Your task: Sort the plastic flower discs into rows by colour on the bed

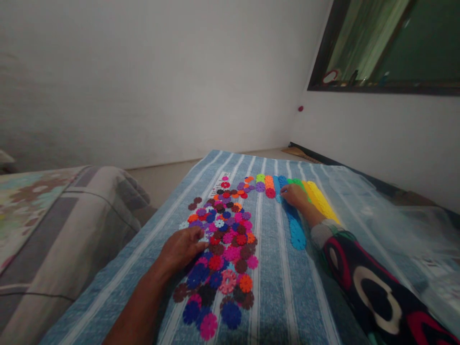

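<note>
A loose pile of plastic interlocking discs with notched, flower-like edges (232, 252) lies on a striped blue cloth (268, 287), in pink, red, brown, purple, orange and dark blue. At the pile's left edge rests my left hand (184, 247), fingers curled and thumb apart from them, with nothing clearly held. My right hand (295, 196) reaches over the sorted rows, its fingertips pinched at a light-blue disc (278, 197) at the near end of a short light-blue row. Under that hand runs a long blue row (296, 232). Beside it are green discs (296, 182) and a long yellow row (323, 203).
Short orange (269, 183) and lime-green (260, 178) rows stand left of the blue ones. Clear plastic bags (406, 225) lie on the right. A bed with a grey cover (108, 206) is at the left, walls lie beyond, and a window (391, 43) is at upper right.
</note>
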Demonstrator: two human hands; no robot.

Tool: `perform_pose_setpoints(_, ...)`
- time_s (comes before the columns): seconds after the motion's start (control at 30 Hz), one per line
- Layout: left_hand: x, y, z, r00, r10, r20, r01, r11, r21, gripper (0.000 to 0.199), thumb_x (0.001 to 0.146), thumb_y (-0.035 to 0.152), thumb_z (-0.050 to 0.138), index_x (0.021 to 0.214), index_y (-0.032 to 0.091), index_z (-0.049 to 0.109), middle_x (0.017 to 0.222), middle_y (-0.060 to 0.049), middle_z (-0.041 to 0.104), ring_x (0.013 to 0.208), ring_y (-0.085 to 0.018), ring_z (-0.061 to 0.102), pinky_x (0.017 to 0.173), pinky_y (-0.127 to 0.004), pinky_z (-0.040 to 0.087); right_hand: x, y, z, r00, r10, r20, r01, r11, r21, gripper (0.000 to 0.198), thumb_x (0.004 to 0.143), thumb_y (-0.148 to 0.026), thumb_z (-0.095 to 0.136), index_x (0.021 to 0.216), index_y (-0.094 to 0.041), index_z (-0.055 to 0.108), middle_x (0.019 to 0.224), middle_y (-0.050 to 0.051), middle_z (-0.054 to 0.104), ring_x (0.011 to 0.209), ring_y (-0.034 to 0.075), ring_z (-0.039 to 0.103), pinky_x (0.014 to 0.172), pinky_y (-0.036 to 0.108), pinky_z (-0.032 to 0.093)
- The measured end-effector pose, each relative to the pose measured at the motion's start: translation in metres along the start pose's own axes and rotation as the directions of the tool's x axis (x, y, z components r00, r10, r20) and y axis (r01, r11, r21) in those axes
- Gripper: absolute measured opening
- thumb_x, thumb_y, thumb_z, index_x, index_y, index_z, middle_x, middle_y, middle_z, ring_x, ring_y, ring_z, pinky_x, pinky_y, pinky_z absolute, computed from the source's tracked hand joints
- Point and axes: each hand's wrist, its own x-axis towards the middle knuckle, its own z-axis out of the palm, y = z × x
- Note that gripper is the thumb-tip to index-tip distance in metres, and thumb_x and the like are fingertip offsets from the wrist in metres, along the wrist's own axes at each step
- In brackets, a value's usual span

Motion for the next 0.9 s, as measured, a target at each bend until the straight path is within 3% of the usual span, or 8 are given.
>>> perform_pose_setpoints(0.23, -0.001, 0.001, 0.001, 1.0, -0.008, -0.012, 0.007, 1.0, -0.026, 0.011, 0.071, 0.031, 0.058, 0.071, 0.022, 0.051, 0.06, 0.003, 0.054, 0.062, -0.015, 0.052, 0.057, -0.025, 0.03, -0.011, -0.011, -0.006, 1.0, 0.012, -0.015, -0.011, 1.0, 0.011, 0.026, 0.083, -0.021, 0.056, 0.098, -0.021, 0.078, 0.102, 0.008, 0.075, 0.096, 0.023, 0.067, 0.078, 0.028, 0.047)
perform_pose_setpoints(0.37, -0.004, 0.003, 0.0, 1.0, 0.005, -0.03, -0.006, 0.999, -0.034, 0.013, 0.069, 0.027, 0.061, 0.068, 0.021, 0.049, 0.06, 0.004, 0.053, 0.06, -0.014, 0.049, 0.056, -0.025, 0.028, -0.029, -0.037, 0.001, 0.991, -0.127, 0.03, 0.125, 0.99, 0.068, 0.026, 0.086, -0.024, 0.056, 0.098, -0.019, 0.077, 0.095, 0.008, 0.075, 0.087, 0.021, 0.068, 0.072, 0.026, 0.045)
perform_pose_setpoints(0.57, -0.006, 0.001, 0.001, 0.999, 0.001, -0.037, -0.004, 0.997, -0.077, 0.022, 0.068, 0.025, 0.063, 0.059, 0.02, 0.043, 0.055, 0.005, 0.047, 0.057, -0.013, 0.046, 0.055, -0.025, 0.027, -0.067, -0.097, 0.022, 0.903, -0.405, 0.142, 0.372, 0.903, 0.215, 0.022, 0.084, -0.023, 0.058, 0.092, -0.021, 0.078, 0.087, 0.004, 0.076, 0.079, 0.017, 0.066, 0.066, 0.023, 0.041)
perform_pose_setpoints(0.73, -0.005, -0.01, 0.0, 0.998, -0.014, -0.066, 0.001, 0.98, -0.2, 0.025, 0.069, 0.028, 0.063, 0.055, 0.02, 0.043, 0.05, 0.005, 0.045, 0.054, -0.012, 0.043, 0.054, -0.024, 0.028, -0.082, -0.137, 0.029, 0.848, -0.5, 0.173, 0.455, 0.856, 0.244, 0.021, 0.085, -0.028, 0.058, 0.094, -0.025, 0.077, 0.09, 0.002, 0.076, 0.082, 0.017, 0.066, 0.069, 0.023, 0.041)
perform_pose_setpoints(0.9, -0.005, -0.03, -0.007, 0.977, -0.138, -0.165, 0.074, 0.936, -0.345, 0.024, 0.069, 0.034, 0.061, 0.056, 0.019, 0.048, 0.048, 0.004, 0.05, 0.052, -0.012, 0.047, 0.052, -0.023, 0.031, -0.081, -0.159, 0.037, 0.815, -0.535, 0.222, 0.495, 0.842, 0.215, 0.022, 0.085, -0.03, 0.06, 0.1, -0.026, 0.076, 0.1, 0.003, 0.075, 0.093, 0.02, 0.066, 0.074, 0.024, 0.042)
